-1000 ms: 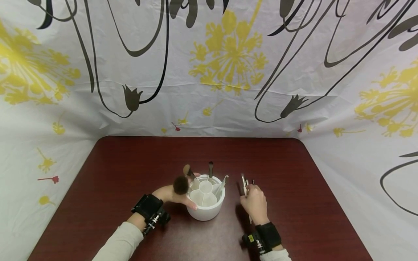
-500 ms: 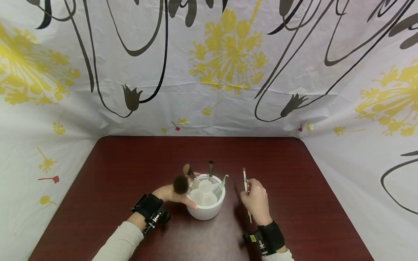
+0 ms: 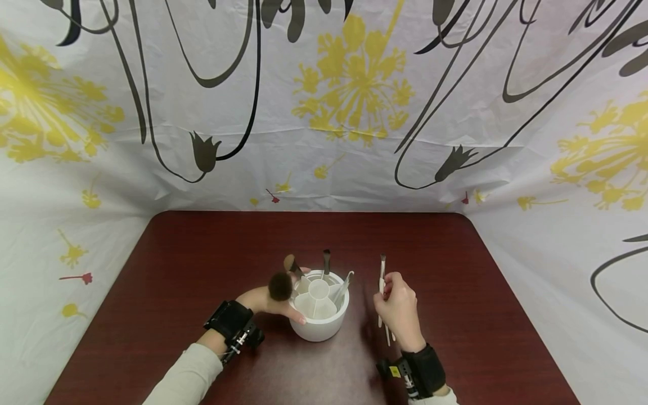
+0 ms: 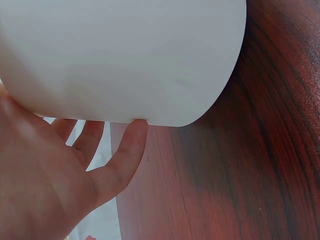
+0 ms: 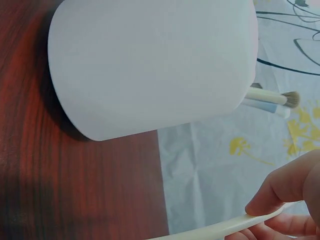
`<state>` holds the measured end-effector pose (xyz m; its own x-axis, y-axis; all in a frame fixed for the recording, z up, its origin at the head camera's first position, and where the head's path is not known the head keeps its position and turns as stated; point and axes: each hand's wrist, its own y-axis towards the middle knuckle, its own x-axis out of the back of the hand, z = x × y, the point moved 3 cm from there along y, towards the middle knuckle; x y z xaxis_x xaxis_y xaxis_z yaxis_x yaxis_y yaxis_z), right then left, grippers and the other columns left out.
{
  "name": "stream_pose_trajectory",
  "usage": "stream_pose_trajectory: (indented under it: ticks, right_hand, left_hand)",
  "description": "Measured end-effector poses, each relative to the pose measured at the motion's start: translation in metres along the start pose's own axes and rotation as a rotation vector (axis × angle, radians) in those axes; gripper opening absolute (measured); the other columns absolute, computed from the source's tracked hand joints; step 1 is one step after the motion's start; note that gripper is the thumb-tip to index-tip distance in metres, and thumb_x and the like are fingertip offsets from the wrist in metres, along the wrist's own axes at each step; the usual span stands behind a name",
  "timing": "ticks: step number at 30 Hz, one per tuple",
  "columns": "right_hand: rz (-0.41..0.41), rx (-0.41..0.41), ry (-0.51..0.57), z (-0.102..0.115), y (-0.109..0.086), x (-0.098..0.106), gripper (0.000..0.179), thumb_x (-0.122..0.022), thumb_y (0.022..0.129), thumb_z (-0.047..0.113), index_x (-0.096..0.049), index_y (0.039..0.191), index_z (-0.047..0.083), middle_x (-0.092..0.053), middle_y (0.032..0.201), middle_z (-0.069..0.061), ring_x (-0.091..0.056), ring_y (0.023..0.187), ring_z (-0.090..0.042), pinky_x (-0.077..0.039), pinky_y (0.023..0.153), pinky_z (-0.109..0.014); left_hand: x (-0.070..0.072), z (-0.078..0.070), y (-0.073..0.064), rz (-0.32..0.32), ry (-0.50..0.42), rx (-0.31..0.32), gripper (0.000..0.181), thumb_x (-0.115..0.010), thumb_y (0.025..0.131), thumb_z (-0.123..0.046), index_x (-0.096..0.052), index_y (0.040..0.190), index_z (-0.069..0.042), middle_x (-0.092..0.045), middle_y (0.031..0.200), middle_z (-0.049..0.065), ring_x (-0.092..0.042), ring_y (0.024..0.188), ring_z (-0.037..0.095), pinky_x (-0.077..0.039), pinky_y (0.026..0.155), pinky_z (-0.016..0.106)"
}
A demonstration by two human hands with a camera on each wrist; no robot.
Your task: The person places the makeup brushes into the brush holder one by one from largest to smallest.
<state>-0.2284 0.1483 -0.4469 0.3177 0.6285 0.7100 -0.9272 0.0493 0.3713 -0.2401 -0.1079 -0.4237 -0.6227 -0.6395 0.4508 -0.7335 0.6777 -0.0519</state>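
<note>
A round white makeup brush holder (image 3: 315, 333), divided into compartments, stands on the table. My left hand (image 3: 277, 307) grips its left side, thumb in front and fingers behind. Near that hand a fluffy round brush (image 3: 280, 287) and an oval-headed brush (image 3: 289, 263) lean out of the holder. A dark flat brush (image 3: 327, 261) rises at its back, and a pale slim tool (image 3: 345, 287) leans at its right. To the right of the holder, my right hand (image 3: 401, 309) pinches slim makeup brushes (image 3: 382, 284) with pale handles, heads pointing away. One pale handle (image 5: 210, 232) shows in the right wrist view.
The dark red wooden table (image 3: 228, 239) has rounded far corners. Behind it hangs a white curtain (image 3: 329, 169) with yellow and grey flower prints. Black wrist cameras are strapped on both wrists.
My right hand has turned the brushes more upright and shifted slightly right; their handle ends now spread apart below it. The left hand and the brush holder have stayed in place.
</note>
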Motion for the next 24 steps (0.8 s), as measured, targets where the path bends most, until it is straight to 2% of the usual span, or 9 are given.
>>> stream_pose_trajectory:
  ticks: [12, 19, 24]
  right_hand:
    - [-0.024, 0.032, 0.071, 0.010, 0.001, 0.007, 0.027, -0.064, 0.068, -0.006, -0.053, 0.093, -0.001, -0.056, 0.071, -0.004, -0.055, 0.062, -0.015, -0.044, 0.053, -0.024]
    - [-0.064, 0.062, 0.081, 0.018, 0.001, 0.012, 0.028, -0.066, 0.068, -0.005, -0.051, 0.091, 0.001, -0.055, 0.069, -0.002, -0.055, 0.061, -0.012, -0.045, 0.053, -0.024]
    - [-0.082, 0.087, 0.101, 0.023, 0.001, 0.015, 0.027, -0.066, 0.068, -0.005, -0.051, 0.090, 0.001, -0.055, 0.069, -0.002, -0.055, 0.060, -0.012, -0.046, 0.053, -0.023]
  left_hand:
    - [0.000, 0.000, 0.001, -0.003, 0.000, -0.012, 0.089, -0.076, 0.062, 0.001, -0.020, 0.129, 0.017, -0.037, 0.129, 0.030, -0.033, 0.121, 0.041, -0.020, 0.102, 0.048]
    - [0.000, 0.001, 0.001, -0.004, -0.008, -0.026, 0.089, -0.077, 0.062, 0.002, -0.020, 0.129, 0.016, -0.040, 0.128, 0.029, -0.034, 0.121, 0.041, -0.020, 0.102, 0.049]
    - [0.000, 0.002, 0.001, -0.003, -0.008, -0.012, 0.089, -0.077, 0.062, 0.001, -0.020, 0.130, 0.016, -0.040, 0.128, 0.028, -0.035, 0.120, 0.040, -0.021, 0.102, 0.048]
